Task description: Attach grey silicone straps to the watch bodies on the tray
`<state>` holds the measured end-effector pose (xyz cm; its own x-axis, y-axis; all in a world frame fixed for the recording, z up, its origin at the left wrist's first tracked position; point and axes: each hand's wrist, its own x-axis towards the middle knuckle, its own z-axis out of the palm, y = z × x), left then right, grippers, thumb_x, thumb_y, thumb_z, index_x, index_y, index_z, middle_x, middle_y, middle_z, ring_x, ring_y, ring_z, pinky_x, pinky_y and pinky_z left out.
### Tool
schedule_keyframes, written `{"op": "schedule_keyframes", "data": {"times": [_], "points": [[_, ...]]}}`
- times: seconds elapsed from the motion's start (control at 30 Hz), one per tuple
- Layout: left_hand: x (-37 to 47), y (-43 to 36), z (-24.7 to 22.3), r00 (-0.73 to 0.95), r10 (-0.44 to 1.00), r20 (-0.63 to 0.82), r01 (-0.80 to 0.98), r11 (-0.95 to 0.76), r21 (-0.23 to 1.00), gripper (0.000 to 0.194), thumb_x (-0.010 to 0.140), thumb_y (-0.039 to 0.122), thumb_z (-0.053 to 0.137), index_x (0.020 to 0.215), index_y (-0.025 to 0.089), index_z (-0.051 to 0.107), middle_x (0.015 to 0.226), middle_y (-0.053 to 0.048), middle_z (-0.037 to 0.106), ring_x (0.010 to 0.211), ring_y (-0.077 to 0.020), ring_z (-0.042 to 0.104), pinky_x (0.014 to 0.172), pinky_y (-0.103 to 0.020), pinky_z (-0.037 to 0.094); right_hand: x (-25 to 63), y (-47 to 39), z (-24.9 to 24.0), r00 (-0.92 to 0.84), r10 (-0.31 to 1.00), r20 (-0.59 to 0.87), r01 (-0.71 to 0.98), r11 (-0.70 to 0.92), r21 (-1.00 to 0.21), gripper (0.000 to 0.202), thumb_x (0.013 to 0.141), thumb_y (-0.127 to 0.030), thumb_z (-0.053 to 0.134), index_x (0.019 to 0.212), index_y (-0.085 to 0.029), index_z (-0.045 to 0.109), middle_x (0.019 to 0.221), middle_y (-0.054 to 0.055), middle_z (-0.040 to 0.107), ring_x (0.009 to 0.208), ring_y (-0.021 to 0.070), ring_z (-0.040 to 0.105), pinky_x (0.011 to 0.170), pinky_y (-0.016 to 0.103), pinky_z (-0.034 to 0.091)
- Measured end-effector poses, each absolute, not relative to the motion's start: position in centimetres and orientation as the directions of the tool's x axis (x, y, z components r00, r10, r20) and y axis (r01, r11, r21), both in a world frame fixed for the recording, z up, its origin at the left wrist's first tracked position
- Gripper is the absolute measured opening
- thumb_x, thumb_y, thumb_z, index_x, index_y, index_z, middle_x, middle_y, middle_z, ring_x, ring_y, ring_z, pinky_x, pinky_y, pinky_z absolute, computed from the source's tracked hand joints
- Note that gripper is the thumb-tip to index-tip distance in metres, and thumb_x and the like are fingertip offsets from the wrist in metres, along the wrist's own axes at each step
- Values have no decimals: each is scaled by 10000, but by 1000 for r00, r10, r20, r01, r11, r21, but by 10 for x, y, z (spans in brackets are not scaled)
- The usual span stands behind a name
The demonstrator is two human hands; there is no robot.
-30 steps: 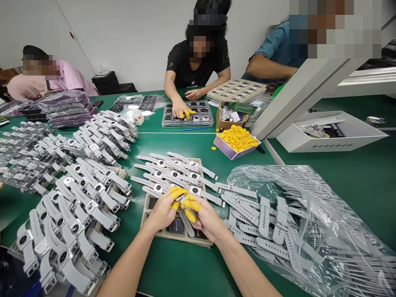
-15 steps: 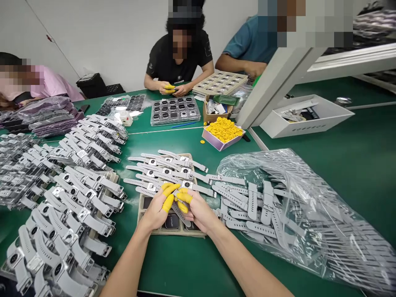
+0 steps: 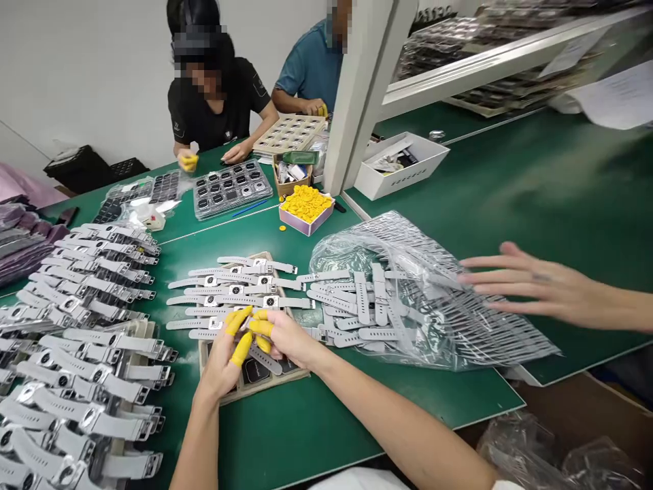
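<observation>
My left hand [image 3: 223, 357] and my right hand [image 3: 290, 339], with yellow finger cots on the fingertips, meet over a beige tray [image 3: 265, 393]. Pinched between them is a grey watch strap [image 3: 266, 359], its holed end hanging down below my right fingers. A small silvery part shows at the fingertips; whether a watch case is attached is hidden. Several smartwatches [image 3: 235, 290] with grey straps lie face down across the tray's far part. Dark square pieces [image 3: 255, 371] sit in its near compartments. Right of the tray, loose grey straps [image 3: 361, 299] spill from a clear plastic bag [image 3: 408, 238].
Stacked trays of grey-strapped watches [image 3: 96, 367] fill the left. Beyond are a box of yellow finger cots [image 3: 306, 211], a white box [image 3: 403, 167] and a clear tray [image 3: 232, 190]. Two co-workers sit opposite; another person's open hand [image 3: 541, 282] reaches in from the right. A post [image 3: 357, 95] rises there.
My view has swung right, so everything sits further left. Another person's hand has entered over the bag at the right. My hands keep the strap pinched over the tray.
</observation>
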<state>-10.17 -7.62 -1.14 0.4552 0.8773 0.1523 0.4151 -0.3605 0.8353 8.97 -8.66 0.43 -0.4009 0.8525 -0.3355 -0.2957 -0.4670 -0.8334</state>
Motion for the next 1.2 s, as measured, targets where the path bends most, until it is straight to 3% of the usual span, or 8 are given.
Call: {"op": "schedule_keyframes", "data": {"times": [0.13,0.4,0.6,0.73,0.9,1.0,1.07,1.2], "points": [[-114,-75,5,326,940,99,485,-257,836,459,930,289,629,1387,241,624,1351,-104,688,1266,-297,642,1136,-453,485,100,-86,10,-276,957,-88,88,-67,-994,286,894,-508,683,894,-232,604,673,-39,567,596,139,458,545,267,342],[-165,-77,60,-51,998,31,656,10,754,383,671,-29,609,859,271,757,895,-39,724,1068,-309,649,1079,-351,468,102,-91,7,-345,937,50,591,258,-764,269,1014,-333,509,827,-212,659,895,73,646,708,191,524,616,318,299],[-164,-77,65,-111,975,-191,645,217,733,315,681,-30,606,629,276,662,685,-39,634,1018,-341,639,1126,-436,383,75,-107,-14,-417,902,115,562,355,-747,166,997,-266,539,884,-245,659,742,63,629,563,191,461,571,334,248],[-153,-64,49,-108,983,-146,727,178,663,314,672,-34,635,548,247,571,656,-56,552,1134,-381,595,1212,-533,250,67,-109,-19,-413,905,101,621,361,-696,155,973,-228,584,826,-242,631,789,85,645,608,207,524,567,334,268],[-132,-103,51,130,989,74,861,-149,486,105,900,164,630,961,214,699,1158,-139,652,1247,-353,546,1186,-596,325,75,-105,-11,-419,902,100,693,389,-607,156,971,-338,607,866,-241,670,932,123,659,769,259,623,556,330,331],[-145,-154,77,234,972,9,789,-195,582,212,988,299,602,1180,273,689,1362,-109,612,1295,-295,563,1135,-507,451,87,-101,-7,-340,935,104,664,317,-677,238,989,-429,548,1021,-244,693,1038,129,671,875,289,655,602,348,415],[-173,-180,102,158,987,-30,750,-101,654,230,972,330,642,1187,300,717,1392,-90,622,1288,-288,593,1122,-469,484,94,-94,-6,-256,965,54,613,206,-763,283,972,-455,546,1110,-248,682,1034,116,681,848,286,657,647,375,462],[-257,-167,147,-443,874,200,520,69,851,276,862,385,763,1094,236,751,1268,-91,700,1253,-304,622,1162,-468,464,81,-45,1,-125,992,-23,359,23,-933,354,919,-529,602,1144,-262,663,1015,90,702,883,282,660,758,409,511]]}}
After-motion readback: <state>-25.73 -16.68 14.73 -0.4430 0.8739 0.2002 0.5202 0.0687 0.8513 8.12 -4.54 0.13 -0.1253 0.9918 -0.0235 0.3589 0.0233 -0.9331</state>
